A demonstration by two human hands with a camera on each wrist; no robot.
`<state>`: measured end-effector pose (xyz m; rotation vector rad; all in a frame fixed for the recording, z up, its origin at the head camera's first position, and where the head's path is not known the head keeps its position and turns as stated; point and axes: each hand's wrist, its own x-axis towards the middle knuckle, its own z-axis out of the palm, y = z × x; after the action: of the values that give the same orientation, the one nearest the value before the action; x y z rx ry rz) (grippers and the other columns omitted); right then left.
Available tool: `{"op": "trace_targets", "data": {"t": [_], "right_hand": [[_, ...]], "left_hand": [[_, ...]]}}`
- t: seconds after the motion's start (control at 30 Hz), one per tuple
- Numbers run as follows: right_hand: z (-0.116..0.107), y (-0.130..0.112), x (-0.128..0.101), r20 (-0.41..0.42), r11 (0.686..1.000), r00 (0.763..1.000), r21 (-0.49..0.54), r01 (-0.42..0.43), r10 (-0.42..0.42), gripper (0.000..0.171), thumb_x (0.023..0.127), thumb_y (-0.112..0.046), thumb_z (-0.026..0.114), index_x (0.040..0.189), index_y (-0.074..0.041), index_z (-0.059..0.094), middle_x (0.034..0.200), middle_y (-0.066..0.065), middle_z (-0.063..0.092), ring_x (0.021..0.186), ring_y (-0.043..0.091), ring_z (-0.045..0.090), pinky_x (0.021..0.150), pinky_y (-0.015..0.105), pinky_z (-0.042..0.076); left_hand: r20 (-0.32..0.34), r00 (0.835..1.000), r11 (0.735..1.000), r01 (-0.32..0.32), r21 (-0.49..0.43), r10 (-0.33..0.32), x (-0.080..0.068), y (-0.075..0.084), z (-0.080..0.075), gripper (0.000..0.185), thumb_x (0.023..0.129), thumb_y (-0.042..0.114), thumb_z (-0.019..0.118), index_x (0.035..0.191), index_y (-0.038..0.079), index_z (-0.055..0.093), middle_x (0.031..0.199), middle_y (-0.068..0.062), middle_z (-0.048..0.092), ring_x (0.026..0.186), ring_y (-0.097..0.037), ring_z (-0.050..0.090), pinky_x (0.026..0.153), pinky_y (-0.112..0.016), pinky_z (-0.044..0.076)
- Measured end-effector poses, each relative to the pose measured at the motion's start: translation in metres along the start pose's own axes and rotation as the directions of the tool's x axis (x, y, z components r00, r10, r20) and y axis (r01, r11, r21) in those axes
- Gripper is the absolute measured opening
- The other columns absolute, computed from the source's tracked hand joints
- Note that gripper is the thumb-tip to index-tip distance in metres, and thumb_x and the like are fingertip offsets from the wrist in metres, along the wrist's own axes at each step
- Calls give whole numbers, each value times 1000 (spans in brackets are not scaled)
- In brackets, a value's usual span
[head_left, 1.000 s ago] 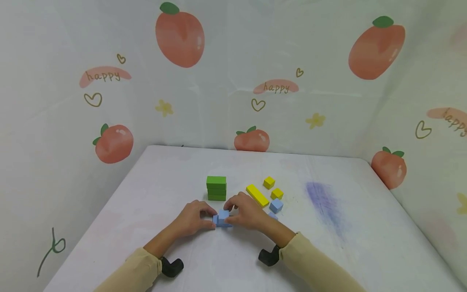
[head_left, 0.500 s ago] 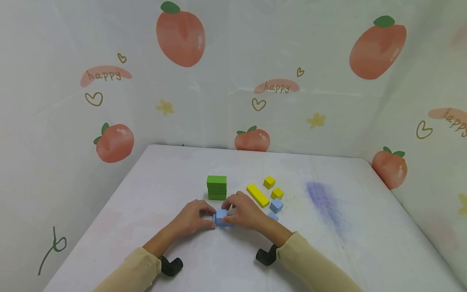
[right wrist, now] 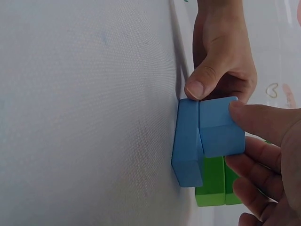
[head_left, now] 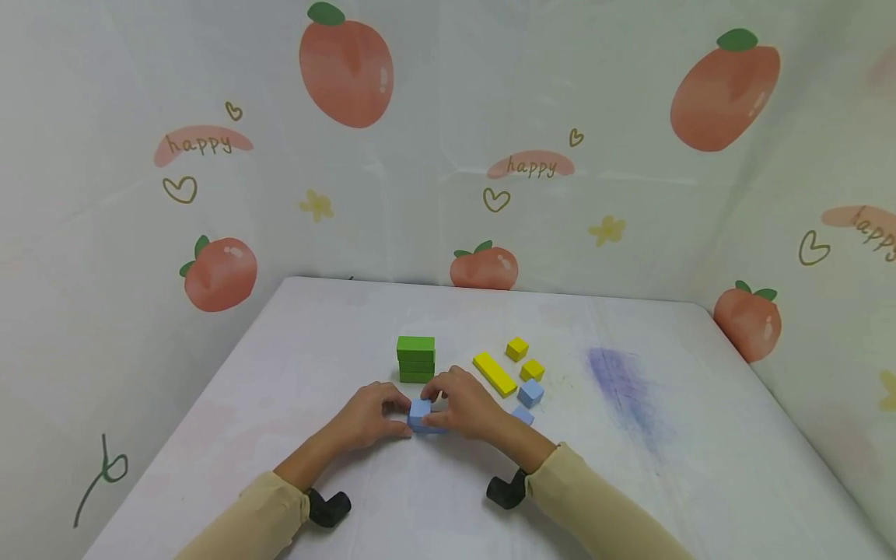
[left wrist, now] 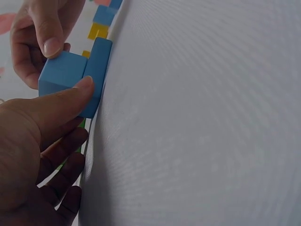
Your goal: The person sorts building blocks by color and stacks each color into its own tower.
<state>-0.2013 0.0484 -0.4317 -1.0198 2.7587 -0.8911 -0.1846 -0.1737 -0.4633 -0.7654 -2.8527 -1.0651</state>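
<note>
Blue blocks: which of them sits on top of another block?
The blue cube pinched between both thumbs, resting on the flat blue block. The other blue cube lies apart by the yellow blocks.

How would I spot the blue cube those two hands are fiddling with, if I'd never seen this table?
Start at the stack of green blocks near the middle of the white table. Just in front of it the left hand and right hand meet around a blue cube sitting on a flat blue block. The other blue cube lies alone beside the yellow blocks.
</note>
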Motion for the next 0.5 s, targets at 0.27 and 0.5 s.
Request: {"op": "trace_targets", "data": {"t": [0.27,0.5], "right_hand": [[1,-1,0,0,1000,1000,-7,1,-1,29,79,-29,82,103,-16,71,91,-11,62,87,11,49,74,23,44],[1,-1,0,-9,1000,1000,-8,9,-9,29,78,-29,83,102,-17,71,91,-11,63,85,11,49,72,23,43]], "left_hand": [[1,1000,1000,3,-5,-3,1,1,0,31,71,25,87,97,15,73,91,12,65,90,-13,57,83,-36,45],[9,1000,1000,13,-6,-13,1,2,-1,32,72,25,87,98,14,73,92,11,65,91,-13,57,83,-36,45]]}}
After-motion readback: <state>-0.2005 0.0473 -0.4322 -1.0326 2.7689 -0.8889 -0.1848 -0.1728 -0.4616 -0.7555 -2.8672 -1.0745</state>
